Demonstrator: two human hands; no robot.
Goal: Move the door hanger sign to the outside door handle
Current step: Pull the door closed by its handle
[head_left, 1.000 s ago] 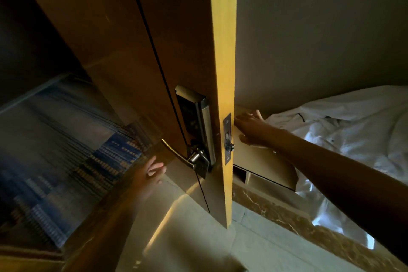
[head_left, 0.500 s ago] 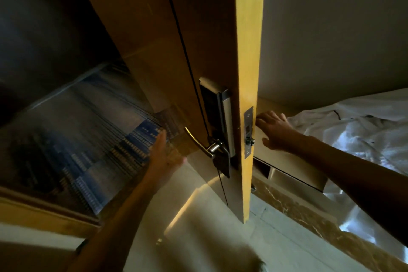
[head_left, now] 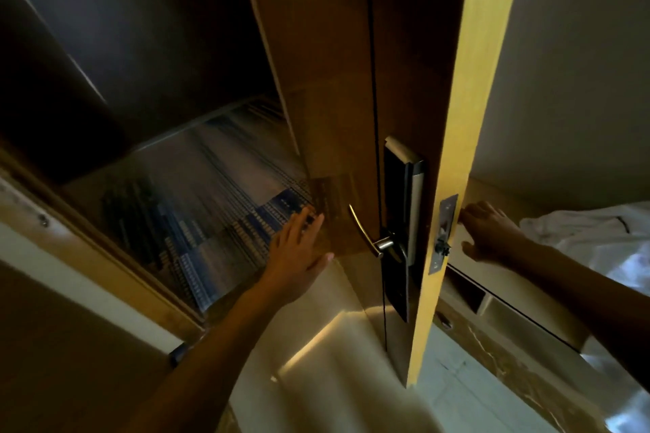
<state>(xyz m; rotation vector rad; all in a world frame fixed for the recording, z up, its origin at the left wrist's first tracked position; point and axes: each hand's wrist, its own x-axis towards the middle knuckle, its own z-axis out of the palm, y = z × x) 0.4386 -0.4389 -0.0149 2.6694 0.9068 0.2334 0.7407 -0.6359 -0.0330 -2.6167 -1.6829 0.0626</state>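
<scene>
The left hand (head_left: 299, 257) reaches forward with flat, spread fingers and holds nothing, just left of the door handle (head_left: 365, 234) and not touching it. The right hand (head_left: 489, 234) is on the far side of the door's edge, its fingers curled at the inner face where the view is blocked; whether it grips anything there cannot be told. The door hanger sign cannot be seen on either side. The handle is a silver lever on a tall dark lock plate (head_left: 401, 221), fixed to the brown door (head_left: 334, 81), whose yellow edge carries a metal latch plate (head_left: 444, 232). Left, past the doorway, lies a blue patterned carpet (head_left: 197, 221). Right of the door, white bedding (head_left: 591, 239) lies crumpled on a bed.
</scene>
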